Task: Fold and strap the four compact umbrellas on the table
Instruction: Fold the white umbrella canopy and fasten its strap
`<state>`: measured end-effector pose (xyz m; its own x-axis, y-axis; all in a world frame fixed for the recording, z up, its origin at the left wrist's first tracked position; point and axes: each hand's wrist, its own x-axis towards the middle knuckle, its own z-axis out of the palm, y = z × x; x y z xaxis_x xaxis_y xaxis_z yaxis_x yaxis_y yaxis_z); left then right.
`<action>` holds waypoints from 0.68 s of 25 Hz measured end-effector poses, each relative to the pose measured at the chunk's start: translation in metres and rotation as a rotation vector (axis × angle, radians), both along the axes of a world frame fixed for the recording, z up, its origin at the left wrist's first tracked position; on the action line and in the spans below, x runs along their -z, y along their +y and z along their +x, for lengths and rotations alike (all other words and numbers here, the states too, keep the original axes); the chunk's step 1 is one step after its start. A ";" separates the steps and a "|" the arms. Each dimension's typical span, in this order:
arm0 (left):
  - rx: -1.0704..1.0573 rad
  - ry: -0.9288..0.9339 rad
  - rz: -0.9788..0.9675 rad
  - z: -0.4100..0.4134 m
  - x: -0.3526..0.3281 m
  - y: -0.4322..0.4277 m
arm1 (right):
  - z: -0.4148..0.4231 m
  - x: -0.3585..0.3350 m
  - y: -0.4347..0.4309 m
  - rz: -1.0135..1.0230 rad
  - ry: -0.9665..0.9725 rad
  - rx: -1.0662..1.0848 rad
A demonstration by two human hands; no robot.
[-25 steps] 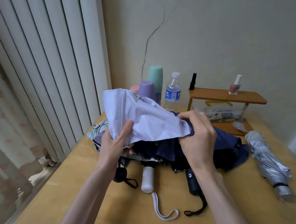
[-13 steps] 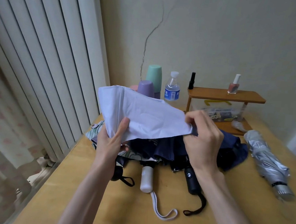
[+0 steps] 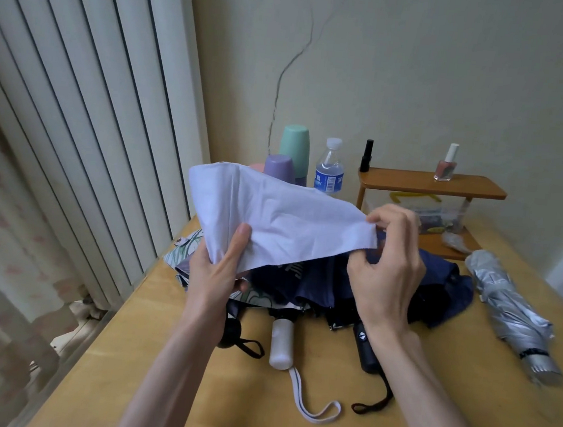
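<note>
Over the table (image 3: 459, 420), mid-pile, both hands hold the white canopy (image 3: 283, 220) up. The left hand (image 3: 215, 276) grips its lower fold, thumb laid over the cloth, and the right hand (image 3: 386, 268) pinches the far corner. Its white handle (image 3: 282, 344) lies below on the wood. The risk, as I read it: that pinch is slight, so the panel could slip and the pleats bunch. Worse, the navy umbrella (image 3: 438, 287) and the floral umbrella (image 3: 183, 255) sprawl loose right underneath, and ribs may snag and drag them along. The silver umbrella (image 3: 511, 311) lies rolled on the right, well apart. Behind the cloth stand cups (image 3: 295, 145) and a bottle (image 3: 329, 169), near enough for a wide swing to topple them.
</note>
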<state>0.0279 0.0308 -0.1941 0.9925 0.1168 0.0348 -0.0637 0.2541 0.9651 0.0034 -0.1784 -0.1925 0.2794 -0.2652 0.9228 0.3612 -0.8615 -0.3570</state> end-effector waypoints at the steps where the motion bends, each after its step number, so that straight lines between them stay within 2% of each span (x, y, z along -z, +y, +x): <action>1: 0.007 -0.002 0.013 -0.002 -0.001 -0.003 | 0.001 0.001 -0.001 -0.010 0.019 0.005; 4: 0.027 -0.022 0.026 -0.004 -0.002 -0.005 | 0.000 0.001 -0.013 -0.008 0.003 0.083; 7: 0.050 -0.038 0.020 -0.005 -0.002 -0.008 | -0.002 0.000 -0.012 0.149 -0.009 0.144; 9: 0.072 -0.025 0.007 -0.007 -0.002 -0.010 | -0.004 -0.001 -0.008 0.193 0.055 0.092; 12: 0.092 -0.003 0.002 -0.004 -0.004 0.000 | -0.003 -0.005 -0.014 0.160 0.168 -0.009; 17: 0.084 -0.035 0.070 -0.006 -0.006 -0.003 | -0.001 0.001 -0.009 0.051 0.089 0.157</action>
